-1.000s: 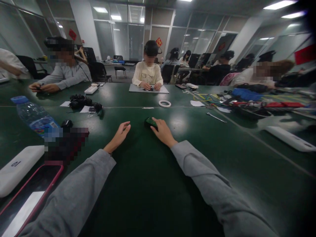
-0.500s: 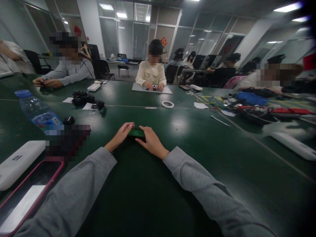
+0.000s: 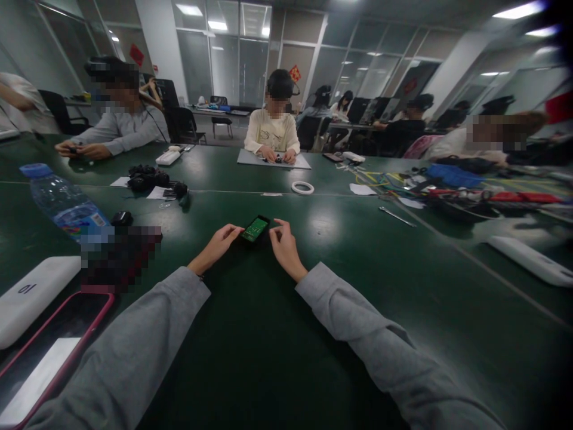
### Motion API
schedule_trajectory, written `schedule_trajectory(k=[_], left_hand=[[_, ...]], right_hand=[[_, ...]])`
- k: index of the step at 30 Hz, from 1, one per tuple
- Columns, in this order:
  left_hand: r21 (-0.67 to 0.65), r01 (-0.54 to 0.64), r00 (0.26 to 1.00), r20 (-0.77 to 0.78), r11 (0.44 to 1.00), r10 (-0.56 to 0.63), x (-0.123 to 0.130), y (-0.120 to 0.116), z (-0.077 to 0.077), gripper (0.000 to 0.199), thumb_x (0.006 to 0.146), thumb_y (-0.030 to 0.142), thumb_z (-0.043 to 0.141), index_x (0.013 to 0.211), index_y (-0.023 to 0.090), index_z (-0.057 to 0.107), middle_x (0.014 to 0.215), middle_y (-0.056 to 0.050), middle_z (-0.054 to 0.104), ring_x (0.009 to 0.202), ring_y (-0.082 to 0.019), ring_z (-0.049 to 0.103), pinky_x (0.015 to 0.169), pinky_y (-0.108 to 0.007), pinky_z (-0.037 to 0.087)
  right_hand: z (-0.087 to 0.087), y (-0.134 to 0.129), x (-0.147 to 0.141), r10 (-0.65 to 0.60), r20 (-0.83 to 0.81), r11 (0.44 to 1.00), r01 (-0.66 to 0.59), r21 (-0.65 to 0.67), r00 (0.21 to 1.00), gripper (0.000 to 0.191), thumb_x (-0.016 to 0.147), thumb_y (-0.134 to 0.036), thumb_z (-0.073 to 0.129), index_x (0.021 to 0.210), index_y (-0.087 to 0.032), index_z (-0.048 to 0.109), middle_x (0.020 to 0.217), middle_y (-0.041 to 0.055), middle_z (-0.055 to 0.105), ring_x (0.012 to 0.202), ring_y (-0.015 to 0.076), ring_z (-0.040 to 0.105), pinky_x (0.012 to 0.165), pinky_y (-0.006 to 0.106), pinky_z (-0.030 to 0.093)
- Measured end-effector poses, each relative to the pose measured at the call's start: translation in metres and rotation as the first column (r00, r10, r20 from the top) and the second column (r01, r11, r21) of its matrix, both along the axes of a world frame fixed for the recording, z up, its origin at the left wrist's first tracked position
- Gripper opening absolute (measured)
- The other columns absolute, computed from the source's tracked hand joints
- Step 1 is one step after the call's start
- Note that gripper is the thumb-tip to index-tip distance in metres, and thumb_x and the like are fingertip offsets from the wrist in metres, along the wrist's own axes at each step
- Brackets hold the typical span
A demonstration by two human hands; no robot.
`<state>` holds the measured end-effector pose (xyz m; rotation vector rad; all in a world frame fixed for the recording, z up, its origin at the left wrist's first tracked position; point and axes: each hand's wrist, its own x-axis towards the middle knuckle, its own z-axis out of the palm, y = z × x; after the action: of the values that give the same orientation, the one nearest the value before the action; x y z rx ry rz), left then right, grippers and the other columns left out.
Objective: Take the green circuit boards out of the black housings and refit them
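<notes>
A small green circuit board (image 3: 256, 228) in a black frame sits at a slant over the dark green table (image 3: 268, 340). My left hand (image 3: 218, 246) pinches its left edge between thumb and fingertips. Just to the right of the board is my right hand (image 3: 285, 246), its bent index finger and thumb apart and nothing visible between them. A narrow gap shows between these fingers and the frame. Whether the frame's underside rests on the tabletop cannot be made out.
At my left are a water bottle (image 3: 67, 203), a white power bank (image 3: 33, 298) and a red-rimmed phone (image 3: 58, 352). Ahead lie a white ring (image 3: 302, 187) and a wrench (image 3: 397, 216). Cables and tools (image 3: 456, 179) crowd the right. Several people sit around.
The board has turned from lying crosswise to a slant, its far end now up and to the right. My right hand has let go and moved slightly right.
</notes>
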<state>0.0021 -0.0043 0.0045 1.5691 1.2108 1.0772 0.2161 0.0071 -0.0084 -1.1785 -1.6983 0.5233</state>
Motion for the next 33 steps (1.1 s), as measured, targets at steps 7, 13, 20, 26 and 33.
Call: schedule_trajectory(k=[7,13,20,26,33], left_hand=[[-0.043,0.128,0.987,-0.096,0.991,-0.132,0.002,-0.004,0.008,0.058,0.090,0.057,0.033,0.067,0.016,0.066,0.092,-0.007,0.071,0.092,-0.021,0.063,0.093,-0.039,0.042],[0.144,-0.151,0.980,-0.112,0.978,0.167,0.001,-0.004,0.005,0.043,0.088,0.054,0.042,0.085,0.017,0.064,0.090,-0.006,0.067,0.090,-0.020,0.061,0.085,-0.034,0.045],[0.116,-0.133,0.989,0.081,0.984,0.124,0.001,-0.002,0.003,0.046,0.090,0.051,0.041,0.117,0.018,0.057,0.115,-0.008,0.065,0.107,-0.020,0.059,0.094,-0.035,0.044],[-0.008,-0.124,0.988,0.097,0.992,0.124,0.002,-0.009,0.012,0.052,0.087,0.059,0.042,0.070,0.014,0.063,0.068,-0.007,0.067,0.066,-0.017,0.062,0.070,-0.032,0.048],[0.013,-0.098,0.991,0.090,0.995,0.096,0.004,-0.007,0.010,0.050,0.087,0.057,0.042,0.074,0.014,0.064,0.071,-0.006,0.066,0.064,-0.015,0.060,0.064,-0.029,0.046]], right_hand=[[0.003,-0.001,-0.002,0.126,-0.234,0.980,-0.157,-0.120,0.964,0.040,0.096,-0.050,0.038,0.120,-0.019,0.047,0.104,0.0095,0.062,0.097,0.0218,0.061,0.085,0.037,0.048],[0.009,-0.009,-0.002,0.420,-0.064,0.903,-0.423,-0.068,0.905,0.064,0.077,-0.039,0.072,0.131,-0.022,0.042,0.126,0.0102,0.053,0.117,0.0242,0.052,0.101,0.041,0.041],[-0.002,0.005,0.004,0.360,-0.110,0.931,-0.364,-0.018,0.927,0.056,0.076,-0.029,0.072,0.126,-0.023,0.046,0.120,0.0074,0.053,0.115,0.0220,0.051,0.102,0.041,0.040],[-0.011,0.017,0.005,0.010,-0.280,0.996,-0.035,-0.084,0.960,0.033,0.087,-0.036,0.056,0.115,-0.019,0.049,0.105,0.0091,0.056,0.100,0.0213,0.055,0.092,0.040,0.046],[-0.004,0.010,0.000,0.161,-0.290,0.975,-0.197,-0.101,0.944,0.043,0.088,-0.052,0.054,0.116,-0.019,0.050,0.111,0.0091,0.056,0.106,0.0208,0.055,0.095,0.038,0.044]])
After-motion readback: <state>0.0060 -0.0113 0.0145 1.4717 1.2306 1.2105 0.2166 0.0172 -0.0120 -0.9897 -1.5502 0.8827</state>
